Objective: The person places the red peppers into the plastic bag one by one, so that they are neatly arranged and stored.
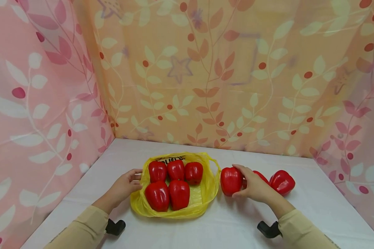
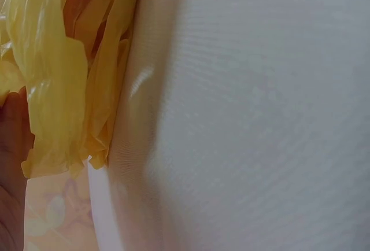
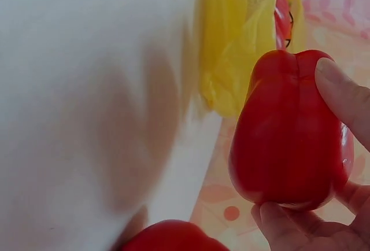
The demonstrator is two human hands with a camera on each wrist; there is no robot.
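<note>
A yellow plastic bag (image 1: 202, 204) lies spread on the table with its mouth facing up, and several red bell peppers (image 1: 179, 194) sit inside it. My left hand (image 1: 124, 186) is at the bag's left edge, its fingers touching the yellow plastic (image 2: 52, 89). To the right of the bag, my right hand (image 1: 254, 185) grips another red bell pepper (image 1: 230, 181) between thumb and fingers. The right wrist view shows this held pepper (image 3: 292, 135) above the white surface, with its shadow below.
Behind the right hand, two more red bell peppers (image 1: 282, 182) lie on the white table (image 1: 187, 235), one partly hidden. Patterned cloth (image 1: 205, 76) hangs at the back and both sides. Black curved pieces (image 1: 115, 227) show beside each wrist.
</note>
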